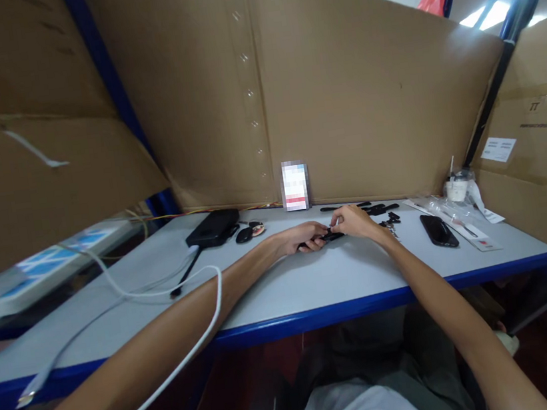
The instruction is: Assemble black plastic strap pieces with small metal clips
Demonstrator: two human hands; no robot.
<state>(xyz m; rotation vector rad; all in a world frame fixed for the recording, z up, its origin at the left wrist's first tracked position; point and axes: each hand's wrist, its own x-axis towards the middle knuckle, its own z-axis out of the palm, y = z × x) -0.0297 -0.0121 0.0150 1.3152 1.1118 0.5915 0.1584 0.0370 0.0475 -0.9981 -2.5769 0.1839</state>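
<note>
My left hand (306, 235) is closed around a slim black piece (334, 236) just above the table, near its middle. My right hand (355, 221) meets it from the other side, thumb and fingers pinched at the piece's upper end. Whatever lies between those right fingertips is too small to make out. Beyond and beside the right hand lie several flat black strips (383, 209). Small dark and metallic bits (392, 221) are scattered close to the right wrist.
A black box (213, 229) with a cable and a dark key fob (244, 235) lie left. A black phone (439, 231), clear plastic packaging (438, 209) and a white cup (456, 190) are right. A white cable (213, 320) crosses my left forearm. Cardboard (370, 98) walls the back.
</note>
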